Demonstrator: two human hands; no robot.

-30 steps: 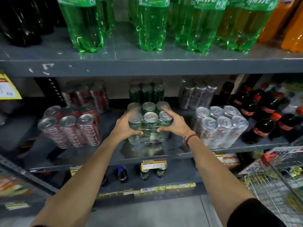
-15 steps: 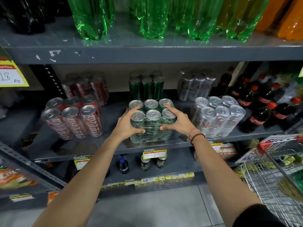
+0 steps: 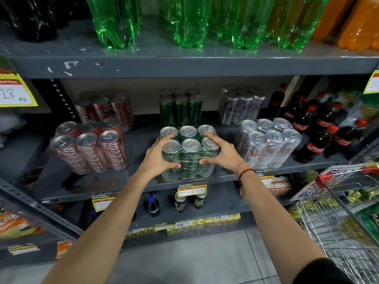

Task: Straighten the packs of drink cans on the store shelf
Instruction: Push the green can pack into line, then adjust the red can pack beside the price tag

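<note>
A shrink-wrapped pack of green cans [image 3: 188,160] stands at the front of the grey middle shelf [image 3: 82,185]. My left hand [image 3: 158,158] grips its left side and my right hand [image 3: 223,154] grips its right side, fingers over the can tops. To its left stands a red cola can pack [image 3: 90,148], turned slightly askew. To its right is a silver can pack [image 3: 268,142]. Behind them stand a second red pack [image 3: 106,107], a second green pack [image 3: 180,107] and a second silver pack [image 3: 240,105].
Large green bottles [image 3: 184,21] and orange bottles [image 3: 356,21] fill the shelf above. Small cola bottles [image 3: 320,128] crowd the right end of the middle shelf. A wire shopping cart [image 3: 348,218] stands at the right. Loose cans [image 3: 190,201] and a bottle sit on the shelf below.
Both hands have kept their grip on the green can pack, which sat tilted a second ago and now stands more squarely at the shelf front. The camera has tilted downward.
</note>
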